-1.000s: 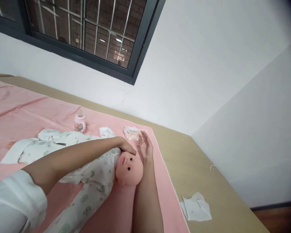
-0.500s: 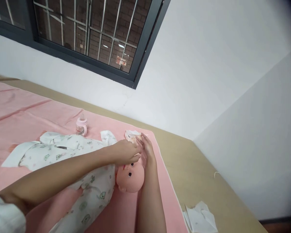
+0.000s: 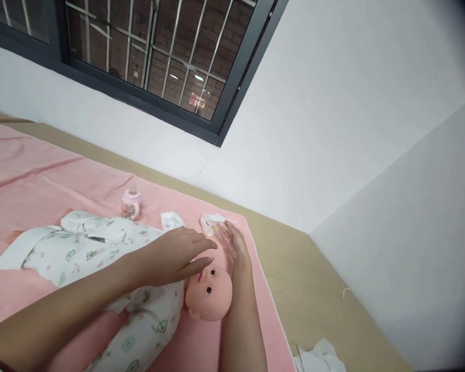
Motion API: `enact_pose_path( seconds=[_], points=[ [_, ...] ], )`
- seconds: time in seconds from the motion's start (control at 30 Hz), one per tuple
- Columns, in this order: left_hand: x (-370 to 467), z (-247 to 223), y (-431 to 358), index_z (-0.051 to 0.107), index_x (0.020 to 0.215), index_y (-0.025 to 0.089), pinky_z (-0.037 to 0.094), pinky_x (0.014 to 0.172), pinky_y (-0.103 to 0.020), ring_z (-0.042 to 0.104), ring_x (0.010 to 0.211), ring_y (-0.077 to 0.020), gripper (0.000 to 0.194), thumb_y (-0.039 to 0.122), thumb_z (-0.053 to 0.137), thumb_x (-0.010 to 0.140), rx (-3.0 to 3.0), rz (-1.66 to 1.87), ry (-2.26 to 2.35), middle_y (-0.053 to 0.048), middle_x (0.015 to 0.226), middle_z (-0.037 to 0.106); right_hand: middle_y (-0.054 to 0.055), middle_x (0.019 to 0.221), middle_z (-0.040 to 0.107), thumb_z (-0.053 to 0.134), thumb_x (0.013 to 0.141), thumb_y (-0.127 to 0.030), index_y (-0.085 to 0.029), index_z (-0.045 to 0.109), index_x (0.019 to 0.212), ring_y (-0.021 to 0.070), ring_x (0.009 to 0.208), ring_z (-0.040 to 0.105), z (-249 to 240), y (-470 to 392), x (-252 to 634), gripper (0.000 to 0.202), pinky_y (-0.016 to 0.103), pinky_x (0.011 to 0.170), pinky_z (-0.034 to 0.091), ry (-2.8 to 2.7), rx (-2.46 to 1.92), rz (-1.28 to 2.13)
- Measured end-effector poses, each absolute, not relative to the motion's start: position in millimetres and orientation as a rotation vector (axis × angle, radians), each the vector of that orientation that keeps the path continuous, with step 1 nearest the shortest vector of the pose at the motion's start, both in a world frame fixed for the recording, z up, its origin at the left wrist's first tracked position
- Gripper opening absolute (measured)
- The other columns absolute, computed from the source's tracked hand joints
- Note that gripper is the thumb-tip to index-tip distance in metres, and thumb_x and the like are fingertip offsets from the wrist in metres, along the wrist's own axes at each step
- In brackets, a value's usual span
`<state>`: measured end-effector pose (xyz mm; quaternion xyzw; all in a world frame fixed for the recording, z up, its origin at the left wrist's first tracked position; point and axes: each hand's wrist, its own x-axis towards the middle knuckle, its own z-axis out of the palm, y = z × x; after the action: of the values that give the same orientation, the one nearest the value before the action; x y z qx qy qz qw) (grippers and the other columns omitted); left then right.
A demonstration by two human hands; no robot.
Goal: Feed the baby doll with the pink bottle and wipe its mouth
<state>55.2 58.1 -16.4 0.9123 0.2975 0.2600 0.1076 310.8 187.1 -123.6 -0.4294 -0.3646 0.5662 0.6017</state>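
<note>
A baby doll point(image 3: 209, 302) lies face up on a pink sheet point(image 3: 42, 186), dressed in white clothes point(image 3: 101, 248) printed with small green figures. Over its chest and the lower edge of its face reaches my left hand point(image 3: 180, 256), fingers stretched and thumb apart, nothing in it. Whether it touches the doll, I cannot tell. On the far side of the doll's head is my right hand point(image 3: 235, 242), fingers extended, its forearm along the top of the head. Its fingertips are at the edge of a small white printed cloth point(image 3: 211, 223); contact is unclear.
A pink-topped baby bottle point(image 3: 131, 202) with a handle stands beyond the doll's body. White crumpled cloth or paper point(image 3: 321, 357) lies on the tan surface point(image 3: 294, 279) at lower right. A white wall and a barred window point(image 3: 151, 57) rise behind.
My left hand has drawn back leftward from my right hand, and its curled fingers have straightened. My right hand stays beside the doll's head. The view has shifted slightly.
</note>
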Motion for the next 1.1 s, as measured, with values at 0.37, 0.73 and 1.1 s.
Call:
enact_pose_path(
  seconds=[0.37, 0.73, 1.1],
  points=[
    [30, -12, 72, 0.051, 0.130, 0.024, 0.043, 0.099, -0.035, 0.053, 0.119, -0.0227, 0.042, 0.043, 0.035, 0.097, 2.503, 0.774, 1.107, -0.004, 0.132, 0.057, 0.006, 0.103, 0.072, 0.067, 0.076, -0.033, -0.017, 0.075, 0.085, 0.0064, 0.060, 0.060, -61, 155, 320, 0.020, 0.017, 0.061, 0.051, -1.115, -0.910, 1.122],
    [36, -24, 81, 0.045, 0.136, 0.029, 0.036, 0.108, -0.039, 0.039, 0.133, -0.0248, 0.068, 0.047, 0.070, 0.075, 2.265, 0.891, 0.947, -0.005, 0.144, 0.045, 0.004, 0.078, 0.066, 0.056, 0.089, -0.045, -0.022, 0.078, 0.082, 0.0094, 0.059, 0.056, 15, 63, 255, 0.032, 0.022, 0.056, 0.049, -1.908, -0.855, 0.967],
    [25, -5, 69, 0.073, 0.088, 0.023, 0.050, 0.084, -0.028, 0.060, 0.105, -0.0211, 0.019, 0.037, 0.072, 0.075, 2.030, 0.830, 0.671, -0.002, 0.112, 0.066, 0.004, 0.075, 0.066, 0.055, 0.090, -0.040, -0.023, 0.077, 0.078, 0.0100, 0.058, 0.054, 25, 39, 251, 0.030, 0.024, 0.055, 0.048, -1.775, -0.859, 0.823]
  ],
)
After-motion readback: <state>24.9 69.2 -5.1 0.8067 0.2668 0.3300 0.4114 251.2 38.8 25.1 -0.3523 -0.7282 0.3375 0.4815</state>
